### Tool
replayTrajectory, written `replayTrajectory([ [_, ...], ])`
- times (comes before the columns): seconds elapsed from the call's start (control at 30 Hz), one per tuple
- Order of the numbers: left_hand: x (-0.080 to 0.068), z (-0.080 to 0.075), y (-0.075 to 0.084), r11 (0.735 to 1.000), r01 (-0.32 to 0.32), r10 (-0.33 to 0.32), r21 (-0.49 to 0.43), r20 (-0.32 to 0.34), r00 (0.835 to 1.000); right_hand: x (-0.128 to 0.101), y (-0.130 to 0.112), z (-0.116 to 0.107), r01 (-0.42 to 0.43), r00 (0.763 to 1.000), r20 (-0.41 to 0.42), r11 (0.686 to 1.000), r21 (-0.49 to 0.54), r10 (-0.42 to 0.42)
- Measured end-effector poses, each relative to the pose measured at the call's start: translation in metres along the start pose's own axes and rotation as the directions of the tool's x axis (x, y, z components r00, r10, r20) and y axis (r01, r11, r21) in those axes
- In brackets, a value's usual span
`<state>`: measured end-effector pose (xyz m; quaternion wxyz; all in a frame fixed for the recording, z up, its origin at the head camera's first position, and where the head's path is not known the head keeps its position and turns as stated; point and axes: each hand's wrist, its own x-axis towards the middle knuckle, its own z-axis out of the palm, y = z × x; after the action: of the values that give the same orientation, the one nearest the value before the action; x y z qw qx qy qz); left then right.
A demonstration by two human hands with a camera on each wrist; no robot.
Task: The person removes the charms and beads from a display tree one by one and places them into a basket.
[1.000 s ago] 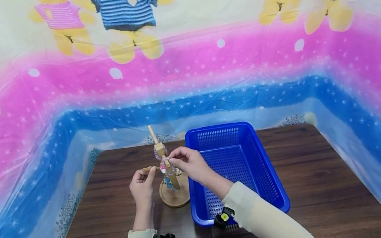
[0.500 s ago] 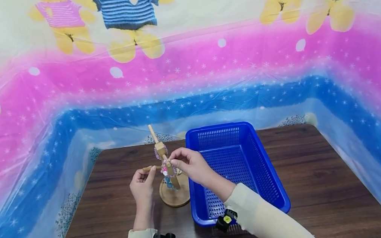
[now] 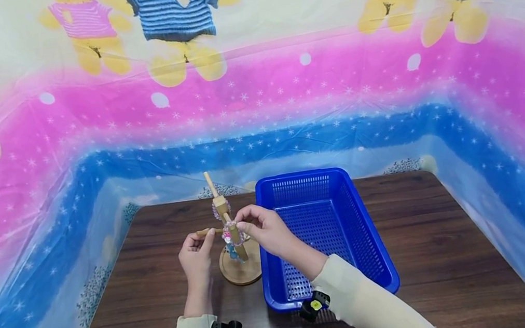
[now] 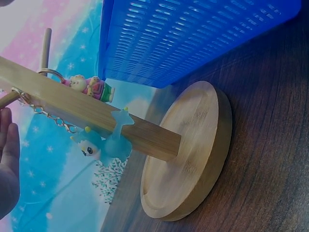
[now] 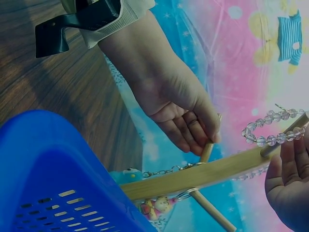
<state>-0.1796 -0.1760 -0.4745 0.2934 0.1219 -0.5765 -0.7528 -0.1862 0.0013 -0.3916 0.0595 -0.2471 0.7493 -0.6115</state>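
Between your hands, your left hand (image 3: 196,257) pinches the wooden stand's side peg (image 3: 204,232); your right hand (image 3: 264,229) pinches a clear beaded bracelet (image 5: 270,129).

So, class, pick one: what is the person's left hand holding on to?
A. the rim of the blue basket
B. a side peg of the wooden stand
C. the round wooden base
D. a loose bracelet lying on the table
B: the left hand curls its fingers round the end of a side peg of the wooden stand, apart from the blue basket.
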Motion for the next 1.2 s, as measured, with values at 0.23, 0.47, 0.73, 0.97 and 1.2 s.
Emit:
replayTrajectory([
  [0.23,0.0,-0.002,-0.003,1.0,0.0,0.0,-0.008,-0.002,1.0,-0.002,-0.004,0.0,0.004,1.0,0.028,1.0,-0.001,-0.004],
  [0.47,-0.002,-0.002,-0.002,1.0,-0.001,0.002,-0.019,0.001,1.0,-0.006,-0.004,-0.004,0.038,0.998,0.054,0.999,-0.016,-0.037],
  [0.73,-0.001,-0.001,-0.003,1.0,0.001,-0.001,-0.017,0.002,1.0,-0.008,-0.001,-0.021,0.054,0.995,0.083,0.997,-0.063,-0.049],
  [0.97,-0.001,-0.001,-0.002,1.0,0.02,-0.02,0.0,-0.014,1.0,-0.013,0.005,-0.038,0.021,0.997,0.079,0.985,-0.172,-0.007],
  [1.2,0.0,0.0,-0.001,1.0,0.019,-0.019,-0.003,-0.007,1.0,-0.012,0.014,-0.051,-0.061,0.996,0.043,0.965,-0.253,0.074],
])
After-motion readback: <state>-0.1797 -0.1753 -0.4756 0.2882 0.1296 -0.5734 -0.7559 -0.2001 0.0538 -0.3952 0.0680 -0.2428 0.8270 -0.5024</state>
